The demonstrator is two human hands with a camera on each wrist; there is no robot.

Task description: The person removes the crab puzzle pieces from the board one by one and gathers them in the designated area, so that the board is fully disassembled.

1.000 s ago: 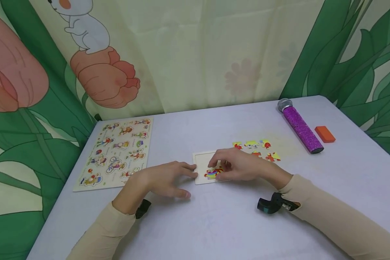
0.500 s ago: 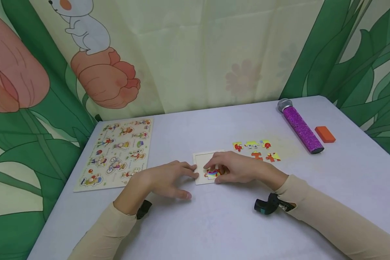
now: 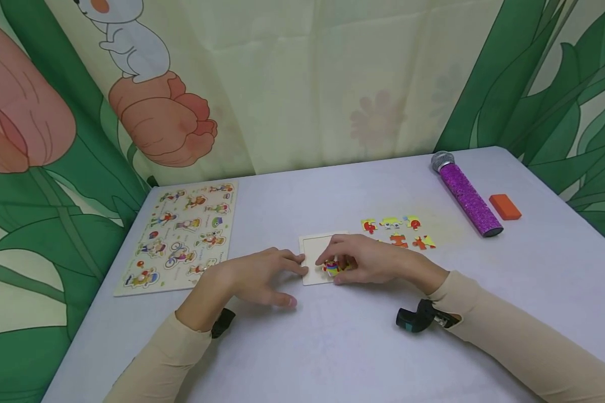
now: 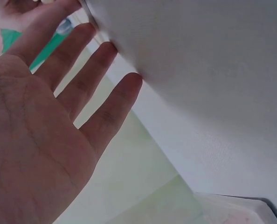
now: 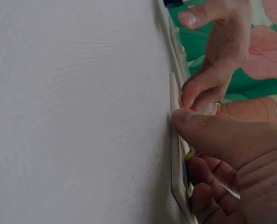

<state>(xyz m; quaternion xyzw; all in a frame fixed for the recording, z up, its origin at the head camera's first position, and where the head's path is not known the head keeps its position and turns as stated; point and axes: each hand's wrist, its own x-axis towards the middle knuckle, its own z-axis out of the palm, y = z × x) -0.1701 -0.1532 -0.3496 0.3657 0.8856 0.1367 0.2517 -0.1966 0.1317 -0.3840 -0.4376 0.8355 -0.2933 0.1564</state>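
Note:
On the table lies a small wooden puzzle tray, pale, with a raised border. My left hand reaches to its left edge, fingers spread and fairly straight, fingertips right at the border. Over the tray's front right part, my right hand pinches a rainbow-striped puzzle piece between thumb and fingers. In the right wrist view, this puzzle piece stands tilted above the tray, behind the thumb, which lies at the tray's edge. The right hand hides part of the tray and other coloured pieces in it.
Several loose red and yellow puzzle pieces lie behind the right hand. A purple glitter microphone and an orange block lie at the back right. On the left is a large picture board. A printed curtain hangs behind the table.
My right hand moved slightly left and down over the tray, then stayed there. The rainbow-striped piece has shifted a little right and tilted under its fingers. The left hand has hardly moved.

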